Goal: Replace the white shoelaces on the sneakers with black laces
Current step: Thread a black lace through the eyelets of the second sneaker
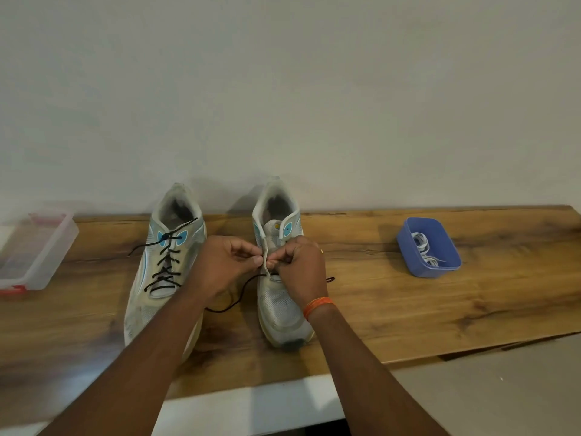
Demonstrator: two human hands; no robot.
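I take the right-hand sneaker as my landmark; it stands on the wooden bench with its toe toward me and its heel against the wall. Both of my hands work over its throat. My left hand sits just left of it, fingers curled, thumb and forefinger pinching at the edge of the tongue where a black lace comes out of a low eyelet. My right hand lies on top of the sneaker, fingers curled and pinching at the same spot; I cannot tell whether it grips the lace or the tongue itself. The black lace trails off the sneaker's left side and loops on the bench beside it; another end shows just right of my right hand. The upper eyelets carry no lace.

Left of the landmark, near it, stands the other sneaker, laced in black up to the top. Well to the right sits a blue tub holding white laces. Far to the left, at the bench's end, is a clear plastic box.
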